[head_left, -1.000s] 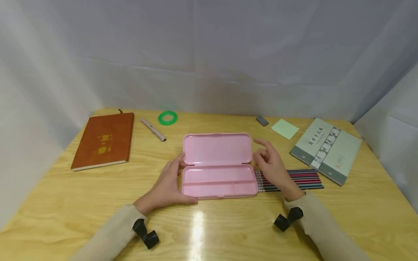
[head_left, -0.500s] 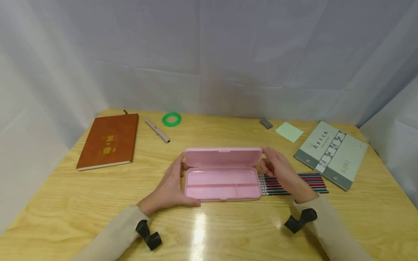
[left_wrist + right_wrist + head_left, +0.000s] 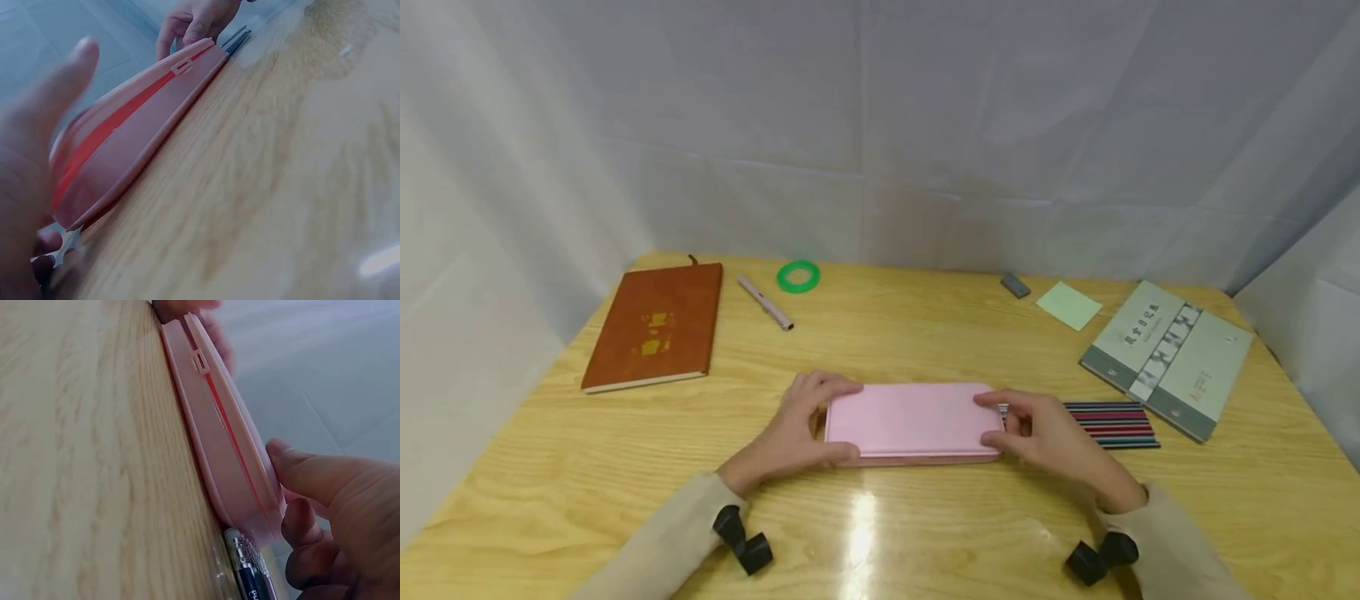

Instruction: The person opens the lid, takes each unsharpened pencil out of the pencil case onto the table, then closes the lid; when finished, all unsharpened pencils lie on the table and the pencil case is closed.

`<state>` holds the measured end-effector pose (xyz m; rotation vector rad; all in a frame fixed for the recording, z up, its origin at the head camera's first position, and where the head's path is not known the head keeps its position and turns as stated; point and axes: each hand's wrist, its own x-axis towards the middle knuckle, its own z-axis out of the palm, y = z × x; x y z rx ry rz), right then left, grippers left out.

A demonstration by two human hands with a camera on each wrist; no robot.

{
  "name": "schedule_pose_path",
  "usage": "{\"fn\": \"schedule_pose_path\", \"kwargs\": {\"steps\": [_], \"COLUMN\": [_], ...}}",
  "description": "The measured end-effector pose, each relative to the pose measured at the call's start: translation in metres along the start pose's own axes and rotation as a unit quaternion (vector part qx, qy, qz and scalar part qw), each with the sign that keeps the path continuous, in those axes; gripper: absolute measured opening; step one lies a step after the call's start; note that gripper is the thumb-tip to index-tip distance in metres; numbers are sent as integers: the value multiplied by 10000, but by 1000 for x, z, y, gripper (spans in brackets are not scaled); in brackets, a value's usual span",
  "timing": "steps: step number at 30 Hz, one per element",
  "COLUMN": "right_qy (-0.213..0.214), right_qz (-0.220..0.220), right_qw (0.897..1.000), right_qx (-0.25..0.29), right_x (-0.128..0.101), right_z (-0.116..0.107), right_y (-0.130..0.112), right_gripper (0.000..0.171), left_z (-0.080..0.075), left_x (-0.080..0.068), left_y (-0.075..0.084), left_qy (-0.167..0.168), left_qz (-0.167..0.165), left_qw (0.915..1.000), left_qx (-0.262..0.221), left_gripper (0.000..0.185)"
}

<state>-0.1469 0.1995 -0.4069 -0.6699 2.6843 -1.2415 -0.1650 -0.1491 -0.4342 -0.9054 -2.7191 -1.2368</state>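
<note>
A pink pencil case (image 3: 913, 421) lies flat on the wooden table (image 3: 925, 525), its lid down. My left hand (image 3: 808, 425) grips its left end, fingers over the lid and thumb against the front edge. My right hand (image 3: 1015, 425) pinches the right end, a finger on top and the thumb in front. In the left wrist view the case (image 3: 137, 131) still shows a thin slit along its seam. The right wrist view shows the case (image 3: 225, 444) edge-on with the right hand (image 3: 331, 506) on its lid. A row of striped pencils (image 3: 1108, 423) lies just right of the case.
A brown notebook (image 3: 657, 323) lies at the back left, with a pen (image 3: 765, 302) and a green ring (image 3: 797, 276) beside it. At the back right are a grey eraser (image 3: 1015, 285), a green sticky note (image 3: 1068, 304) and a grey-green book (image 3: 1167, 357). White cloth walls surround the table.
The lid of the pink case has swung down from fully open to lying on the base. My right hand followed it down onto the right end; my left fingers moved onto the lid.
</note>
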Motion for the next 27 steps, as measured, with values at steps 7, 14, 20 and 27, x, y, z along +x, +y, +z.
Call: {"fn": "schedule_pose_path", "kwargs": {"steps": [7, 14, 20, 27], "right_qy": [120, 179, 157, 47], "right_qz": [65, 75, 38, 29], "right_qw": [9992, 9984, 9983, 9977], "right_qx": [-374, -532, -562, -674], "right_x": [-2, -4, -5, -4], "right_z": [2, 2, 2, 1], "right_y": [-4, -4, -4, -3], "right_gripper": [40, 39, 39, 40], "left_z": [1, 1, 1, 3], "left_x": [1, 1, 1, 0], "left_y": [2, 6, 7, 8], "left_qy": [128, 173, 174, 120], "left_qz": [-207, -296, -364, -456], "left_qw": [9994, 9985, 9982, 9983], "left_qx": [-235, -420, -445, -330], "left_gripper": [66, 67, 69, 74]}}
